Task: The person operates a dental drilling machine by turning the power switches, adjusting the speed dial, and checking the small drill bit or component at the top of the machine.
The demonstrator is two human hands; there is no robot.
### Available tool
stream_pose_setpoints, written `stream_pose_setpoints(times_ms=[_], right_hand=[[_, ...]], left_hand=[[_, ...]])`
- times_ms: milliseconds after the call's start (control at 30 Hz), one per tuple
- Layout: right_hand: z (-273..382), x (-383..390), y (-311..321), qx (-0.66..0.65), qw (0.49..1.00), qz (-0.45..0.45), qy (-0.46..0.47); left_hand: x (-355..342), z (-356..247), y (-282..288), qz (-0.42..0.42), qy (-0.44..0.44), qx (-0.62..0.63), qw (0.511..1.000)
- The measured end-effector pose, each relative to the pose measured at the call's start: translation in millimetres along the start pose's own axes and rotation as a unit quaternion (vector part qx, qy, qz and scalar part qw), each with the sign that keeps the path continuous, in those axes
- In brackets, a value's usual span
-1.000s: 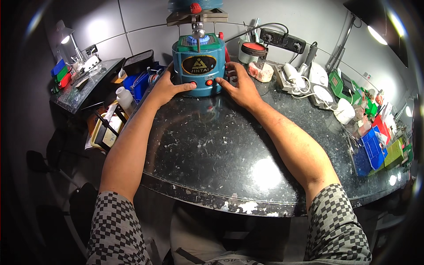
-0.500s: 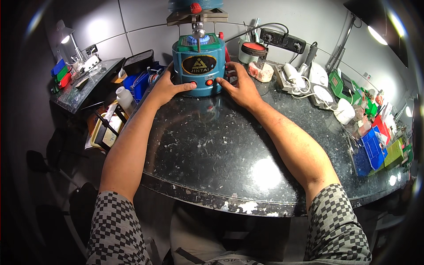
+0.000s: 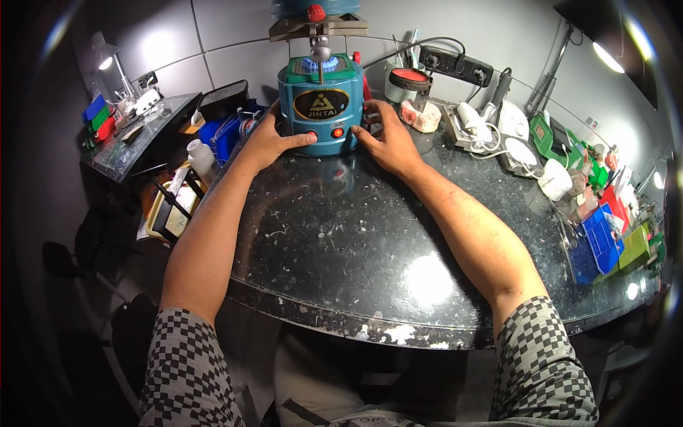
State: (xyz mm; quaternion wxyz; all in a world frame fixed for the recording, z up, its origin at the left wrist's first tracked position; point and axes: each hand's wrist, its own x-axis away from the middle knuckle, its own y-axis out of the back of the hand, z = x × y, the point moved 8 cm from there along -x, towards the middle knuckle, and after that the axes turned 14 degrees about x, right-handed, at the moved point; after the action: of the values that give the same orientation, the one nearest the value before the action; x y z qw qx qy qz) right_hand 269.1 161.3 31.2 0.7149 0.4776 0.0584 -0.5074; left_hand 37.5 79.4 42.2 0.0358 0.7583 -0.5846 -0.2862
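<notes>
A blue vacuum forming machine [image 3: 293, 135] stands upright at the far side of the black bench. Its green top [image 3: 343, 73] surrounds a ring glowing blue, and a metal frame [image 3: 348, 27] sits above that on posts. My left hand [image 3: 266, 144] curves round the left side of the base, its thumb on the left red button [image 3: 312, 135]; its fingers are partly hidden behind the casing. Round the right side, my right hand [image 3: 391, 141] grips with bent fingers. Its thumb tip rests at the casing just right of the lit right button [image 3: 337, 133].
Behind my right hand are a dark articulator [image 3: 411, 80] and a pinkish-white block [image 3: 420, 116]. A power strip [image 3: 457, 65] and white corded devices [image 3: 514, 149] line the back right. Blue bins [image 3: 602, 239] stand at far right. A white bottle [image 3: 200, 155] is left of the bench.
My right thumb has shifted slightly right, away from the lit right button. My left hand and the machine stay in place.
</notes>
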Motion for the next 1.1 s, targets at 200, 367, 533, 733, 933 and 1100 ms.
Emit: stream_pose_setpoints(times_ms=[200,367,533,733,933,1100], right_hand=[[-2.6,-0.9,-4.2,-0.002,1.000,0.004,0.001],[-1.9,-0.6,-2.3,-0.001,1.000,0.002,0.002],[-4.8,-0.6,-2.7,0.002,1.000,-0.001,0.004],[-3.1,-0.8,-2.8,-0.002,1.000,-0.007,0.016],[-1.9,0.2,-1.7,0.004,1.000,-0.011,0.020],[-2.2,0.1,-2.2,-0.004,1.000,-0.013,0.023]], left_hand=[[3.0,-3.4,0.0,-0.004,-0.001,0.001,1.000],[0.7,-1.7,1.3,-0.002,-0.001,0.002,1.000],[1.4,-2.0,-1.3,-0.003,-0.002,0.004,1.000],[2.5,-4.2,0.6,-0.005,-0.003,0.002,1.000],[4.0,-5.6,-0.6,-0.007,0.010,0.000,1.000],[4.2,-6.8,-1.4,-0.003,0.004,0.008,1.000]])
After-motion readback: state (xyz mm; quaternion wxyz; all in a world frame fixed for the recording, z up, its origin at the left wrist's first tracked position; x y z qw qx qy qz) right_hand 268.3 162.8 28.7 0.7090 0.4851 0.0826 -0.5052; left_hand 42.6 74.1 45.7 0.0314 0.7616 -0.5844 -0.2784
